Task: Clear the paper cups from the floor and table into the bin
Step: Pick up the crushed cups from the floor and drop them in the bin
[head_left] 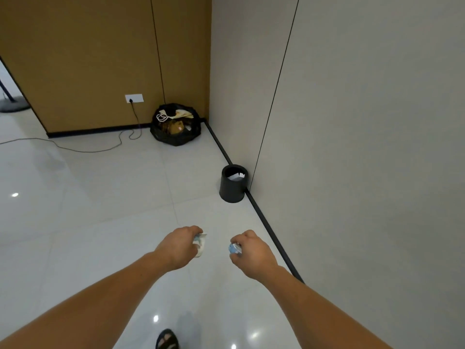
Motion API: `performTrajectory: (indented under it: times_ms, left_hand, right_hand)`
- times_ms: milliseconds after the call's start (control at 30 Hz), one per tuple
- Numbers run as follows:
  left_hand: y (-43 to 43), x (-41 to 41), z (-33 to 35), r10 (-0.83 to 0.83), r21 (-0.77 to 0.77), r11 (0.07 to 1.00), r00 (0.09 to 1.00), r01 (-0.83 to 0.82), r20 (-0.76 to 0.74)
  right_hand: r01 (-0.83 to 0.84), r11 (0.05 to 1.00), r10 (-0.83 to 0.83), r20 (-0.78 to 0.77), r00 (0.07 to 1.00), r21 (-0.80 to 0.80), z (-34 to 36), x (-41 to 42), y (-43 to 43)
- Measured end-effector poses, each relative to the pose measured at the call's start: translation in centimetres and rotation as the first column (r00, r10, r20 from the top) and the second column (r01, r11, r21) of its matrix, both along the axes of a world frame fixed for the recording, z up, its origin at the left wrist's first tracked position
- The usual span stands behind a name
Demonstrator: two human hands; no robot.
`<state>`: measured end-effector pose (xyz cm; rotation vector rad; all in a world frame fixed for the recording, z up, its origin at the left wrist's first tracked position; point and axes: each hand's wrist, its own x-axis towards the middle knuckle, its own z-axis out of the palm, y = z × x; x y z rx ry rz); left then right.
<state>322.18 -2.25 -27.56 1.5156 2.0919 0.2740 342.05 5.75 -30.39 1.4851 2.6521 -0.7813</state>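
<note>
Over glossy pale floor tiles [100, 210], the left hand [179, 246] grips a crumpled white paper cup [200, 244], which lies lengthwise pointing ahead; I cannot tell where its mouth faces. The round, matte-black bin [232, 191] stands by the wall. Apart from the left, the right hand [255, 253] clutches a crushed blue-white cup [235, 248].

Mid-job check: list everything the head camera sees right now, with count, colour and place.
floor: white glossy tiles
bin: one, black, on the floor against the grey wall
paper: white, count unclear, inside the bin
rubbish bag: one, black, full, far corner
wall socket: one, white, low on the brown wall
cable: one, dark, from the socket leftward across the floor
stand base: one, grey, far left
left cup: one, white and blue, crushed
right cup: one, white and blue, crushed
left hand: grips the left cup
right hand: grips the right cup
foot: one, black sandal, bottom edge
</note>
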Motion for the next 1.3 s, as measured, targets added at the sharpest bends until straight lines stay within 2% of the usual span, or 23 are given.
performTrajectory:
  times_ms: [267,400,533,700,933,1067,1300]
  left_hand:
    - [16.7,-10.1,-2.0,-0.079,-0.018,0.997,0.997,0.079,0.015]
    - [25.3,-14.2,-1.6,-0.146,-0.027,0.989,0.989,0.146,0.004]
    - [33.0,-15.7,-2.3,-0.195,-0.044,0.980,0.981,0.195,0.005]
    - [43.2,-17.3,-3.9,-0.220,-0.063,0.973,0.975,0.221,0.015]
    - [56.2,-20.8,-4.5,-0.177,-0.099,0.980,0.984,0.175,-0.016]
    - [62.2,-21.7,-5.6,-0.124,-0.091,0.988,0.991,0.128,0.045]
    - [72.7,-24.9,-11.8,-0.169,-0.175,0.966,0.978,0.188,0.121]
  right_hand:
    - [0.118,0.993,-0.117,0.055,0.992,-0.018,-1.1,-8.4,15.1]
    - [0.181,0.984,-0.180,0.017,0.983,-0.005,-0.6,-12.0,21.2]
    - [0.202,0.979,-0.201,0.056,0.978,-0.032,-1.2,-14.0,26.4]
    - [0.222,0.975,-0.221,0.065,0.973,-0.021,-2.3,-15.7,37.1]
    - [0.190,0.980,-0.188,0.027,0.982,-0.053,-3.2,-19.9,51.4]
    - [0.176,0.980,-0.173,0.048,0.984,-0.089,-4.0,-21.6,57.2]
    - [0.235,0.955,-0.211,0.145,0.967,-0.181,-8.9,-25.0,65.8]
